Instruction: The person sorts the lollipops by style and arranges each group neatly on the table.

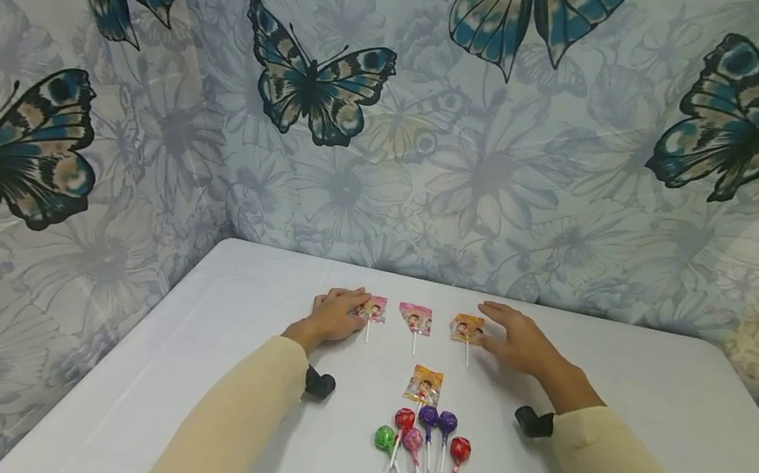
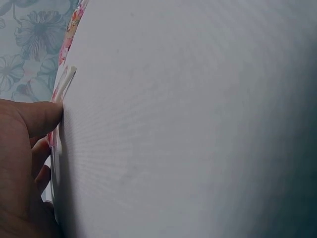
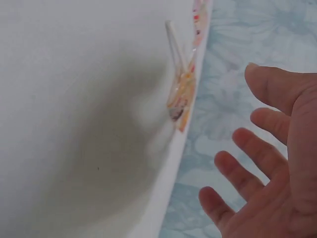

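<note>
Three flat-wrapped lollipops lie in a row across the far part of the white table. My left hand [image 1: 336, 315] pinches the left one, a lollipop in a pink wrapper [image 1: 377, 308], by its left side; in the left wrist view the thumb [image 2: 47, 116] lies against it. The middle lollipop [image 1: 415, 318] is also pink and untouched. Beside the orange-wrapped lollipop [image 1: 466, 328] on the right is my right hand [image 1: 521, 344]. Its fingers are spread and hold nothing, apart from the orange wrapper in the right wrist view.
Nearer on the table [image 1: 175, 378] lie another orange-wrapped lollipop [image 1: 425, 383] and several round lollipops: green [image 1: 385, 438], pink [image 1: 413, 440], purple [image 1: 447, 423] and red [image 1: 460, 450]. A butterfly-print cloth [image 1: 492, 197] hangs behind the table's far edge.
</note>
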### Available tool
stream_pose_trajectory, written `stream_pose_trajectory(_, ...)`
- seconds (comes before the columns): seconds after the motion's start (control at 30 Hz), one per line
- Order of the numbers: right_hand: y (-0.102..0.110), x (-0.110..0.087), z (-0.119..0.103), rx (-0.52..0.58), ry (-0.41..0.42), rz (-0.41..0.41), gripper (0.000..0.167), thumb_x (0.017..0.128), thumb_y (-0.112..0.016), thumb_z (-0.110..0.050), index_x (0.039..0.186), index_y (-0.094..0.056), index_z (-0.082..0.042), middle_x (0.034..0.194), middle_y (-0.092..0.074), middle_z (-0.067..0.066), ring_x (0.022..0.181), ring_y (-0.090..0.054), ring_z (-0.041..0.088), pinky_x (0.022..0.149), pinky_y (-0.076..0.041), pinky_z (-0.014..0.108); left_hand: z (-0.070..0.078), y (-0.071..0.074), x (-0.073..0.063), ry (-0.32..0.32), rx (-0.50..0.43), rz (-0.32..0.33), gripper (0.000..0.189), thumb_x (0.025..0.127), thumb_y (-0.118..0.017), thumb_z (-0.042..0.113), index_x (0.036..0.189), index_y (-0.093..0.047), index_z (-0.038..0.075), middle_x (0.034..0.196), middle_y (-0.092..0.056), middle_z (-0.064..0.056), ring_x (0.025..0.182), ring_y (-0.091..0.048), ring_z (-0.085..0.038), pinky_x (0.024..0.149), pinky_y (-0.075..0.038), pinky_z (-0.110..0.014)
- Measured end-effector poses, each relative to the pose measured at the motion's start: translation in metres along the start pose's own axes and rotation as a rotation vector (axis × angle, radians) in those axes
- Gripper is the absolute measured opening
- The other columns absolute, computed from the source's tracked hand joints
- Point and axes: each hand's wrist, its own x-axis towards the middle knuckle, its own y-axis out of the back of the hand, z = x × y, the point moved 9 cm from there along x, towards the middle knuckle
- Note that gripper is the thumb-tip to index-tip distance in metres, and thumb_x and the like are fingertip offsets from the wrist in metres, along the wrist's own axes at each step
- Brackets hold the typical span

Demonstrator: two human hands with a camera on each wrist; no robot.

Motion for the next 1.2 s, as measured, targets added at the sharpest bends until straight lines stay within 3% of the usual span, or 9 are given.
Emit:
stream_pose_trajectory(0.23, 0.013, -0.014, -0.016, -0.013, 0.056, 0.046, 0.059, 0.090, -0.069, -0.019, 0.139, -0.046, 0.005, 0.140, -0.044, 0.027, 0.127, -0.039, 0.047, 0.099, -0.031, 0.061, -0.001, -0.001, 0.000, 0.011, -0.008, 0.006, 0.055, 0.092, -0.061, 0.027, 0.144, -0.048, 0.015, 0.152, -0.035, 0.001, 0.135, -0.028, -0.024, 0.104, -0.016, -0.050)
stream_pose_trajectory(0.67, 0.028, -0.044, -0.045, 0.013, 0.037, 0.136, 0.066, 0.087, -0.072, -0.025, 0.141, -0.045, 0.001, 0.142, -0.043, 0.022, 0.129, -0.036, 0.044, 0.099, -0.029, 0.063, 0.000, 0.000, 0.000, 0.015, -0.013, 0.004, 0.054, 0.093, -0.061, 0.026, 0.144, -0.047, 0.016, 0.152, -0.034, 0.002, 0.136, -0.028, -0.024, 0.105, -0.015, -0.050)
stream_pose_trajectory(1.0, 0.023, -0.070, -0.072, 0.078, 0.046, 0.226, 0.065, 0.087, -0.073, -0.026, 0.142, -0.047, -0.004, 0.140, -0.047, 0.018, 0.128, -0.039, 0.041, 0.097, -0.032, 0.062, -0.003, -0.004, 0.000, 0.011, -0.013, -0.014, 0.057, 0.092, -0.060, 0.026, 0.146, -0.044, 0.017, 0.154, -0.031, 0.004, 0.136, -0.025, -0.024, 0.106, -0.012, -0.048)
stream_pose_trajectory(1.2, 0.019, -0.077, -0.086, 0.139, 0.112, 0.313, 0.061, 0.084, -0.075, -0.016, 0.139, -0.051, -0.005, 0.137, -0.051, 0.015, 0.126, -0.043, 0.038, 0.096, -0.035, 0.060, -0.001, -0.002, -0.001, 0.015, -0.010, -0.017, 0.056, 0.093, -0.061, 0.026, 0.146, -0.045, 0.017, 0.153, -0.031, 0.004, 0.136, -0.025, -0.023, 0.106, -0.013, -0.048)
